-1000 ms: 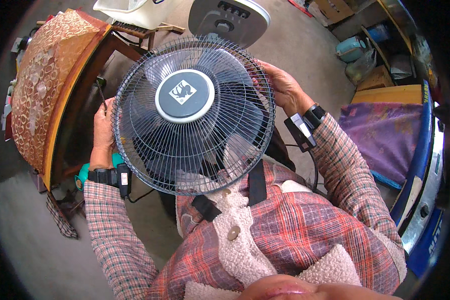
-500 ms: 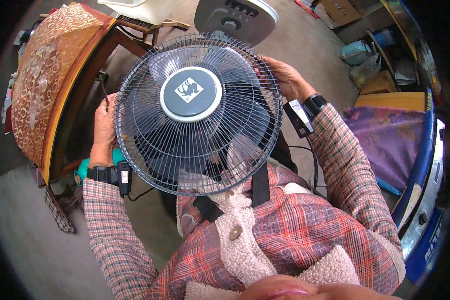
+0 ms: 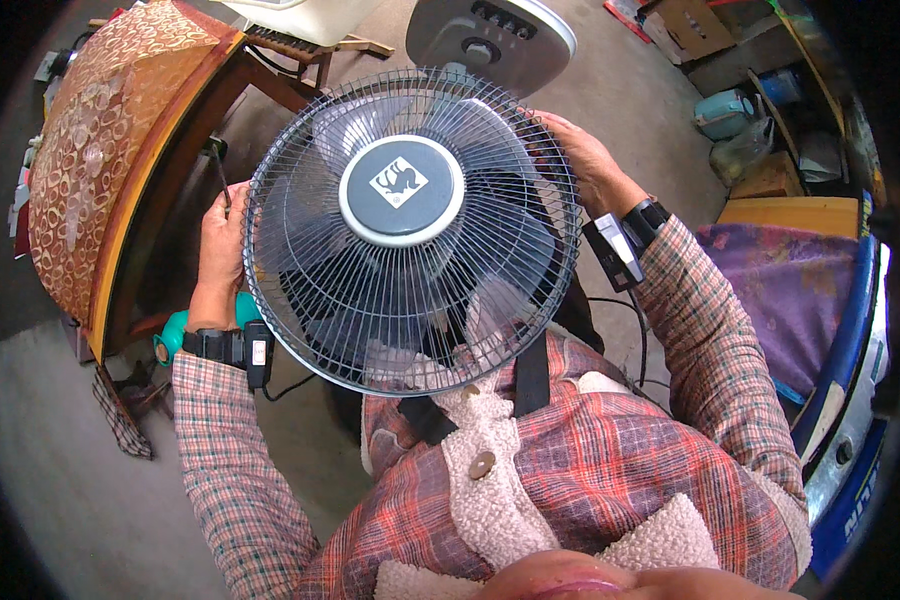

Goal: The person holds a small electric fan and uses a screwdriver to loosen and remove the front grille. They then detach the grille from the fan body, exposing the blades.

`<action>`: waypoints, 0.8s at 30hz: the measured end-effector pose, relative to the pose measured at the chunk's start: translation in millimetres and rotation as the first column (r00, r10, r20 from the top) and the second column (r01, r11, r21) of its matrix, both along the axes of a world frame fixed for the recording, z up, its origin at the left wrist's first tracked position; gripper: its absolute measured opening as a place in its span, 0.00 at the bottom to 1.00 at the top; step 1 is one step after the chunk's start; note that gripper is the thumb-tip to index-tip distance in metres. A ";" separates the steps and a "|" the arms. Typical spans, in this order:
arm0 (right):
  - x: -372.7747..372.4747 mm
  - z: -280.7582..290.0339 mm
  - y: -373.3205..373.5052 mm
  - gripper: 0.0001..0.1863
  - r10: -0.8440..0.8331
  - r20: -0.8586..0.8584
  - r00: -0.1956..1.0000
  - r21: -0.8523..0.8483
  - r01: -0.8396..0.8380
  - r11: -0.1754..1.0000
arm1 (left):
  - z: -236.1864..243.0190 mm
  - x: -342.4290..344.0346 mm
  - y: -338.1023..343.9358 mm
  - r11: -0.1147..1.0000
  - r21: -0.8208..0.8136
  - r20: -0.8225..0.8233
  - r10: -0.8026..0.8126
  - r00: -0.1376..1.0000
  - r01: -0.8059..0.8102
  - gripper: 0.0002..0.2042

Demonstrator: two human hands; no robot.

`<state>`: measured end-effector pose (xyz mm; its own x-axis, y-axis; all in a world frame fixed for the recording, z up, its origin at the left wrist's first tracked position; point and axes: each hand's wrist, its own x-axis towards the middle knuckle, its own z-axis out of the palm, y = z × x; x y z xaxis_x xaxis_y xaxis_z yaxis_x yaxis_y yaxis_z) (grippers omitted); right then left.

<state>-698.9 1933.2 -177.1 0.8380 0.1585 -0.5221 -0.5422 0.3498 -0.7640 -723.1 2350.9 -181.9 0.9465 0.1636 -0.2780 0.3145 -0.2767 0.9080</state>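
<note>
An electric fan faces up in front of me, its round wire guard (image 3: 410,350) covering translucent blades and a dark grey hub cap (image 3: 402,190). My left hand (image 3: 224,240) grips the guard's left rim, with its fingers partly hidden behind it. A thin dark rod (image 3: 220,175) shows by those fingertips; whether it is held, I cannot tell. On the far right side my right hand (image 3: 588,165) clasps the rim, its fingertips passing behind the wires. Beyond the guard sits the fan's grey base (image 3: 490,45) with a knob and buttons.
At left stands a wooden-edged table with a patterned brown cover (image 3: 90,190). A teal object (image 3: 173,338) lies beside my left wrist. To the right are a purple cloth (image 3: 770,290), a teal container (image 3: 723,115), a clear plastic bag (image 3: 740,155) and a cardboard box (image 3: 685,28).
The fan, both hands and the surroundings sit slightly farther right in view. Both hands keep their hold on the guard.
</note>
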 end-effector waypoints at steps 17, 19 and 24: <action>-7.2 -2.7 7.6 0.15 -0.084 -0.049 0.995 0.048 0.086 0.995 | -10.7 1.7 3.1 0.999 -0.002 0.017 0.043 0.999 -0.043 0.13; -4.0 -8.8 4.7 0.15 -0.055 -0.045 0.997 0.041 0.057 0.998 | -12.3 2.4 3.6 0.998 -0.049 0.028 0.043 0.999 -0.042 0.12; 3.3 -25.2 3.8 0.14 -0.049 0.019 0.999 0.081 0.047 0.996 | -15.2 2.8 6.6 0.991 -0.126 0.021 0.042 0.999 -0.039 0.13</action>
<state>-695.6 1936.9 -202.3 0.8561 0.1583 -0.4921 -0.5077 0.4357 -0.7432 -720.3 2357.5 -197.1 0.9463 0.1673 -0.2765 0.3014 -0.1479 0.9420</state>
